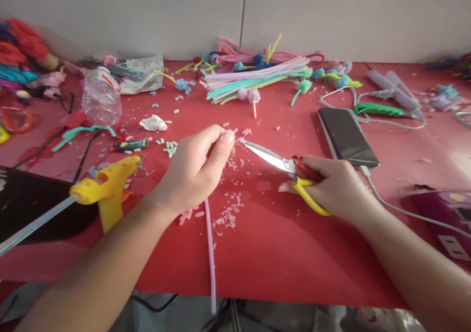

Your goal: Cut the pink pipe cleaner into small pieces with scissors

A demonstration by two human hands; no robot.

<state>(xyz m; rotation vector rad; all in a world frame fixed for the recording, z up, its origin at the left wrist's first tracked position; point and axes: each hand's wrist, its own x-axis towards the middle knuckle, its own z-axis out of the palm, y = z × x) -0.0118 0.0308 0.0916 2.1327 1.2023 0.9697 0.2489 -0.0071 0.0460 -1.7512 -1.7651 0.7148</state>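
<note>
My left hand is closed in a pinch around a pink pipe cleaner, whose long end hangs down past the table's front edge. A tiny pink tip shows beyond the thumb and forefinger. My right hand grips scissors with red and yellow handles. The blades point left, nearly closed, their tips touching or almost touching the pink end at my left fingertips. Pink trimmings lie on the red table below the hands, and small pale green pieces lie left of my left hand.
A yellow glue gun stands left, near a clear bottle and a battery. Bundled pipe cleaners lie at the back. At right are a phone with a white cable, a green cutter and a purple power strip.
</note>
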